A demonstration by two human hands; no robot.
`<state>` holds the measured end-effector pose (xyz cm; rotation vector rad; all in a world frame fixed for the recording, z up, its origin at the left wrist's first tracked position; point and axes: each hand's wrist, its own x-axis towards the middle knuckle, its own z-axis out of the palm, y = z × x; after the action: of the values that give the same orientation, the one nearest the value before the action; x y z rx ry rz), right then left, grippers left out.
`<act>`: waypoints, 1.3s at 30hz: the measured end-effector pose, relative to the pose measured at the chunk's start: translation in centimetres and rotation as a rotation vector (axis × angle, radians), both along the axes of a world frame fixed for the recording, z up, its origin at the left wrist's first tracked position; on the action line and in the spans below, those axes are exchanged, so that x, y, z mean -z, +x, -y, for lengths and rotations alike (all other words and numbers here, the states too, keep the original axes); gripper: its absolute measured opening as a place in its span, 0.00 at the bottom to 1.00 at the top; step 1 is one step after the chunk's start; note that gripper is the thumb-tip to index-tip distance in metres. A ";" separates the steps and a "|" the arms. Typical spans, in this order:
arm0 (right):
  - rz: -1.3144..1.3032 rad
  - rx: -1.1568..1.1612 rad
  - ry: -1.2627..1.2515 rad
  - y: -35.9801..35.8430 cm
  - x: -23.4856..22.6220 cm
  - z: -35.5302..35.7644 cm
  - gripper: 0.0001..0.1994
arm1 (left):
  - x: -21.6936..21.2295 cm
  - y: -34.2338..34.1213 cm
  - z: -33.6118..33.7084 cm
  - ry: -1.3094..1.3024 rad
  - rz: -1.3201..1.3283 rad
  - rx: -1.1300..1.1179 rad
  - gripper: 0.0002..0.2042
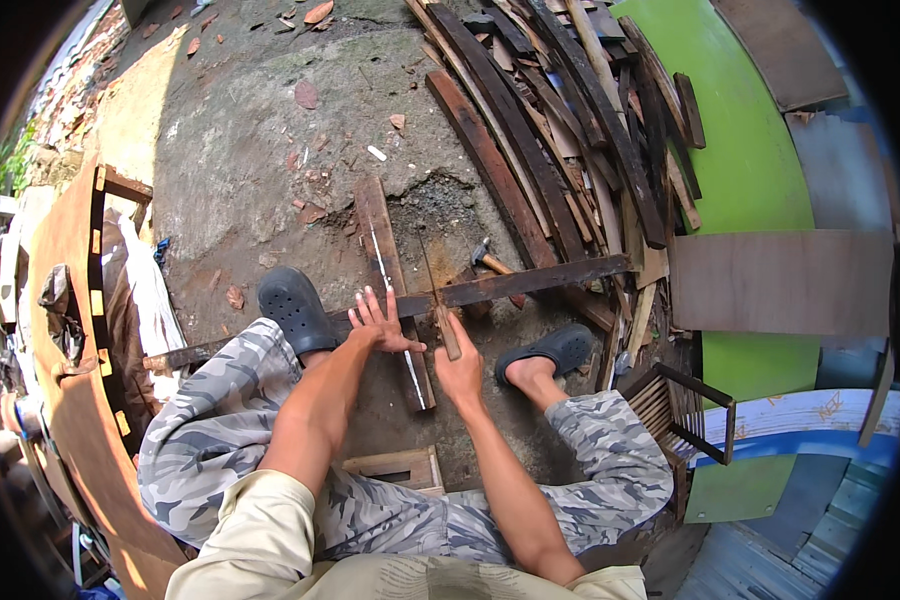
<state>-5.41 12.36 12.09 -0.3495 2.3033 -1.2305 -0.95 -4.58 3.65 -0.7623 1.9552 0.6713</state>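
My right hand [459, 365] is closed around the wooden handle of a narrow hand saw [432, 275], whose thin dark blade points away from me. The blade crosses a long dark wooden plank [530, 282] that runs left to right in front of me. Just left of the saw, my left hand [382, 325] presses down on this plank, fingers spread. Beneath it, a shorter brown board [382, 225] with a white streak lies crosswise on the ground. Brown sawdust [452, 262] is scattered beyond the plank near the blade.
A hammer [492, 260] lies just beyond the plank. My dark clogs [295, 305] stand either side of the work. A heap of old timber [560, 120] rises at far right, beside green sheets [740, 110]. A brown wooden panel [70, 330] stands left; a small wooden frame [410, 468] is near me.
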 end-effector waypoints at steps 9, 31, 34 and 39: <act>0.077 -0.040 0.063 7.1 -9.3 -9.3 0.31 | 0.9 0.5 -0.5 0.022 0.019 -0.014 0.75; -0.040 -0.001 0.001 1.1 -0.9 -1.2 0.30 | 1.5 0.2 -1.1 0.002 -0.039 0.031 0.77; -0.015 -0.003 0.025 -1.5 1.5 1.4 0.31 | 1.0 -0.1 -0.6 0.006 -0.034 0.045 0.77; -0.040 0.000 -0.034 4.1 -4.7 -3.8 0.31 | 2.0 0.7 -0.4 -0.006 0.011 0.009 0.77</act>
<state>-1.30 16.16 16.77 -0.3896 2.3179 -1.2750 -0.29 -4.16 1.70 -0.7593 1.9504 0.6549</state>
